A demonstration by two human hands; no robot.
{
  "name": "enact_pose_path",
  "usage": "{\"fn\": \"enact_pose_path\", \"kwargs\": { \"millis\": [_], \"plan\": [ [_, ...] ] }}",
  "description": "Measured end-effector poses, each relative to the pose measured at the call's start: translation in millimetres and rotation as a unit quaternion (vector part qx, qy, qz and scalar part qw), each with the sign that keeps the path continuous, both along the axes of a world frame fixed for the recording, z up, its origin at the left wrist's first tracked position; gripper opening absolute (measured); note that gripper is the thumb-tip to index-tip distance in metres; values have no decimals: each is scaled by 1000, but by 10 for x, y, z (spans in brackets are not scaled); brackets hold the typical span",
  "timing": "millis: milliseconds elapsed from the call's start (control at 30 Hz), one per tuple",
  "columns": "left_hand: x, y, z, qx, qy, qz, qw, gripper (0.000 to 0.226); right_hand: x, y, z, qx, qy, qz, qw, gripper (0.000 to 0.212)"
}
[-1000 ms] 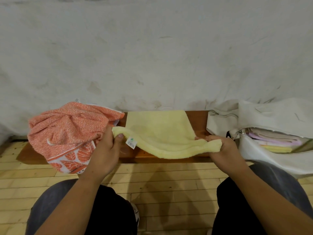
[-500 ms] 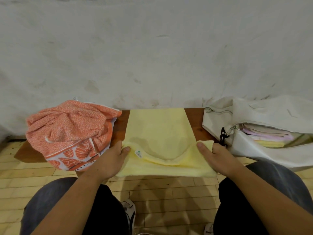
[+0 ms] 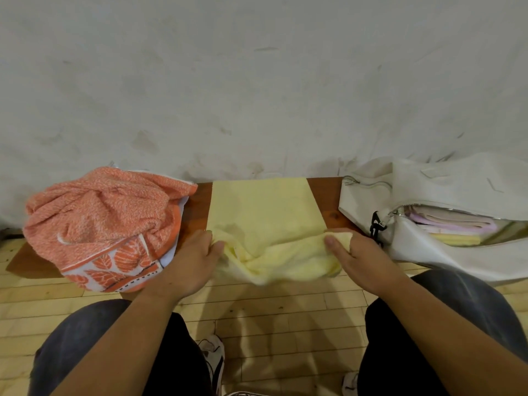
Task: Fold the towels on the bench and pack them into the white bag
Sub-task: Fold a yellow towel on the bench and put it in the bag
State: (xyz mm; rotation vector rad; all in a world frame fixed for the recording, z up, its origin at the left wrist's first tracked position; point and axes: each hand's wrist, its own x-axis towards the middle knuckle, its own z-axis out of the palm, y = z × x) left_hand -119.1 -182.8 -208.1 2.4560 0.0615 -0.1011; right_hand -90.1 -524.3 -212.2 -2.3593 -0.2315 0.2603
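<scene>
Soft even light, slight blur, wide-angle edge bending

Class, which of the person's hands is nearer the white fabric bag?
Right. The right hand grips the pale yellow towel just beside the white fabric bag; the left hand grips the towel's opposite corner.

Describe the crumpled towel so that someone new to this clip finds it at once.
Start at the brown wooden bench along the white wall. At its left end, left of the pale yellow towel spread in the middle, lies a crumpled orange speckled towel. Only it is heaped up, with a white border of orange leaves.
</scene>
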Motion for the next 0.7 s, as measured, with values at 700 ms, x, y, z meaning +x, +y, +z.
{"fn": "enact_pose_path", "kwargs": {
  "millis": [700],
  "plan": [
    [134,-206,-137,226,68,-50,970,33,74,429,-147,-57,13,22,998,44]
  ]
}}
